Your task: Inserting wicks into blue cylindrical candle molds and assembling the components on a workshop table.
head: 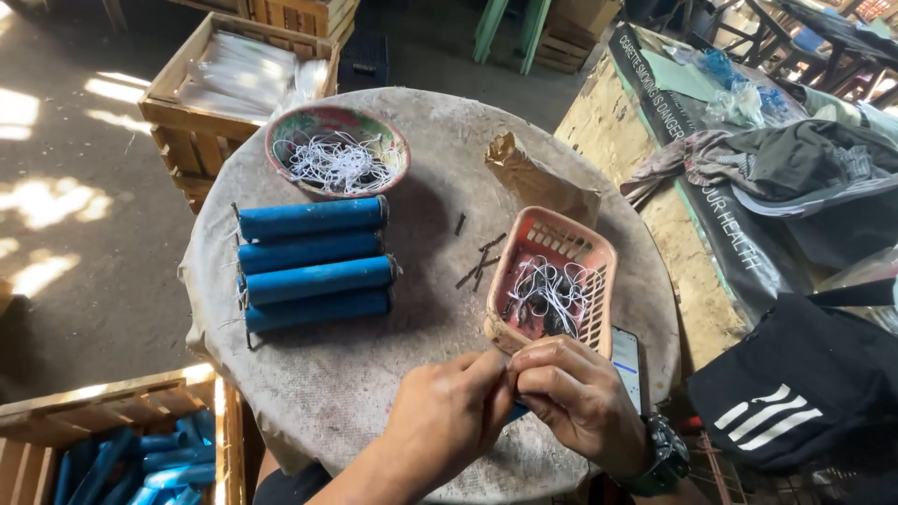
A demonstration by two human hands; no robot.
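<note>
Your left hand (447, 411) and right hand (572, 397) meet at the near edge of the round cloth-covered surface (430, 309), fingers pinched on a barely visible blue piece (517, 411) between them, just below the pink plastic basket (552, 281).

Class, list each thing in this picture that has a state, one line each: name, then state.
Left hand: pinched shut on a small blue piece, touching right hand.
Right hand: pinched on the same piece.
Blue tubes: four, lying side by side on the table.
Bowl: upright, holding white strings.
Basket: tilted, holding strings and dark sticks.
Phone: screen lit.
</note>
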